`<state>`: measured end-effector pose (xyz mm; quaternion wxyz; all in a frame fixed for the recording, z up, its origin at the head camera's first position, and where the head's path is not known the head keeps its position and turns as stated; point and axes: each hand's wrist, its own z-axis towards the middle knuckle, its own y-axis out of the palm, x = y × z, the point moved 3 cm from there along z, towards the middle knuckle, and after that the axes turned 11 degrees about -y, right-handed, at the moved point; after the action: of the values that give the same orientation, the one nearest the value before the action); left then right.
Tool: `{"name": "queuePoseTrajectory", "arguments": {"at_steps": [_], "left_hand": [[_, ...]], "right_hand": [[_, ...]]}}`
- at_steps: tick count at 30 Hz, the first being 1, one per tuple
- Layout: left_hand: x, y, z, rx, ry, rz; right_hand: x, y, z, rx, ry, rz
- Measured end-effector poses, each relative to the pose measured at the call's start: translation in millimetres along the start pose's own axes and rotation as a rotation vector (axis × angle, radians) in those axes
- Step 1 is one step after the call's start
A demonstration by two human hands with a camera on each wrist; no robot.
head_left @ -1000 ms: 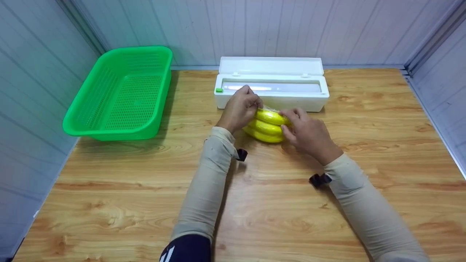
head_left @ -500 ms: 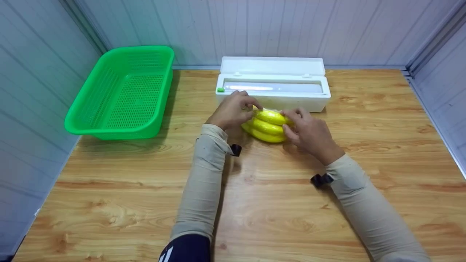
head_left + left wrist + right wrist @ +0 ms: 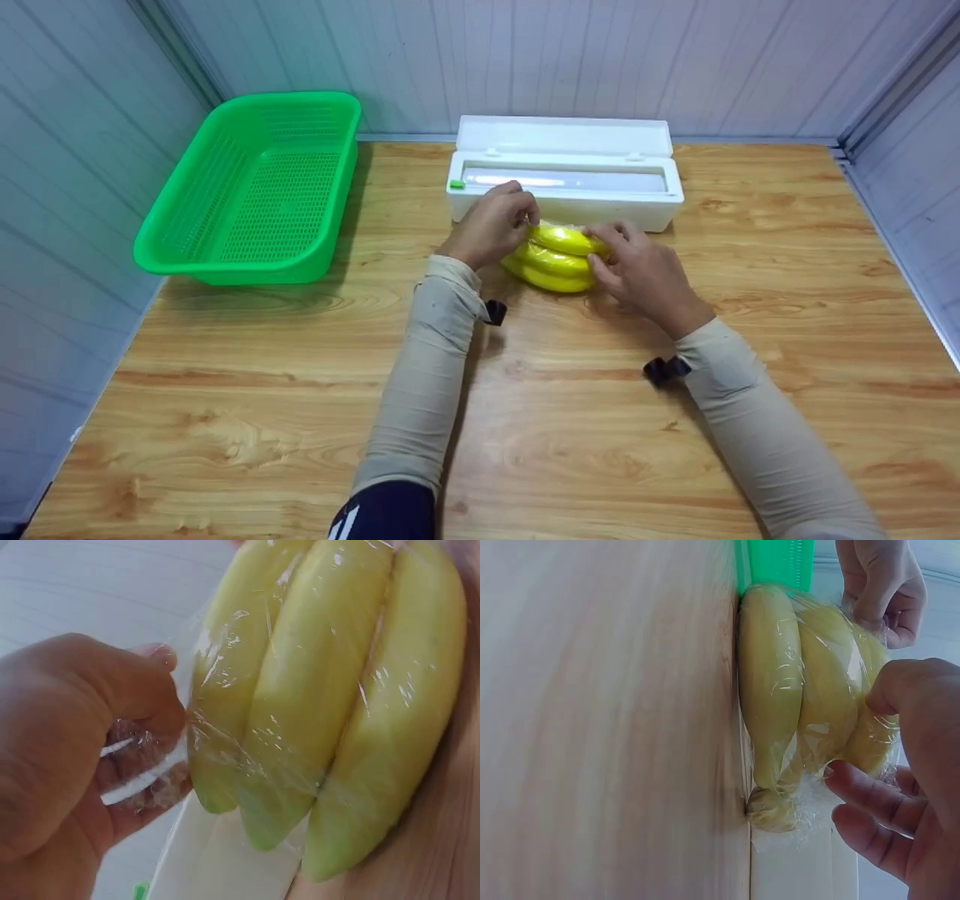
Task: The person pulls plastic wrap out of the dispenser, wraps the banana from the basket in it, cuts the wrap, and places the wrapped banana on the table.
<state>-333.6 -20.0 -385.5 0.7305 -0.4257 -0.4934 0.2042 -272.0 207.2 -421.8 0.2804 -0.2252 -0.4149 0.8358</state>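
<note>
A bunch of yellow bananas (image 3: 556, 264) lies on the table, wrapped in clear cling film (image 3: 274, 742). My left hand (image 3: 491, 225) is at the left end of the bunch. In the left wrist view, that hand (image 3: 82, 735) pinches a loose, crumpled edge of the film between thumb and fingers, and the film stretches towards the green-tinged banana tips. My right hand (image 3: 643, 274) holds the other end, its thumb and fingers about the upper banana. The right wrist view shows the stem end (image 3: 771, 810) under bunched film, beside the right hand's fingertips (image 3: 840, 774).
Just behind the bananas stands a long white cling film box (image 3: 570, 210), lid raised, with a roll inside and a green slider (image 3: 457, 184) at its left. A green plastic basket (image 3: 322, 240) sits at the back left. Panelled walls border the wooden table (image 3: 555, 420).
My left hand shifted left with its fingers looser half a second ago, then came back up to the film's edge. My right hand and the bananas stay nearly in place.
</note>
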Motion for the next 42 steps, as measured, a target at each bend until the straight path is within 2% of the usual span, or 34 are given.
{"name": "queuePoseTrajectory", "arguments": {"at_steps": [2, 5, 13, 18, 22, 26, 31, 36, 42], "left_hand": [[-1.8, -2.4, -1.4, 0.018, 0.03, 0.019], [-6.9, -6.4, -3.2, 0.01, 0.04, 0.013], [-19.9, -4.9, -3.6, -0.09, -0.022, -0.082], [-17.4, 2.0, -2.0, -0.127, -0.086, -0.019], [-15.4, 5.7, 0.4, -0.1, -0.078, 0.023], [-15.4, 7.8, 2.5, -0.076, -0.075, -0.035], [-14.6, 10.9, 3.6, -0.079, -0.055, -0.13], [-14.6, 13.2, 4.1, -0.074, -0.027, -0.173], [-22.0, 12.7, 1.9, -0.074, -0.048, -0.296]], "right_hand": [[1, -0.5, 0, -0.001, 0.004, 0.002], [4, -1.7, 0, -0.002, 0.014, 0.017], [15, -3.0, -4, 0.019, 0.044, 0.057], [16, -2.7, -6, 0.033, 0.063, 0.092], [16, -2.0, -7, 0.028, 0.073, 0.098], [17, -2.1, -7, 0.018, 0.076, 0.098], [19, -4.5, -7, 0.012, 0.076, 0.097], [20, -5.8, -7, 0.013, 0.07, 0.082], [19, -7.3, -6, 0.026, 0.044, 0.059]]}}
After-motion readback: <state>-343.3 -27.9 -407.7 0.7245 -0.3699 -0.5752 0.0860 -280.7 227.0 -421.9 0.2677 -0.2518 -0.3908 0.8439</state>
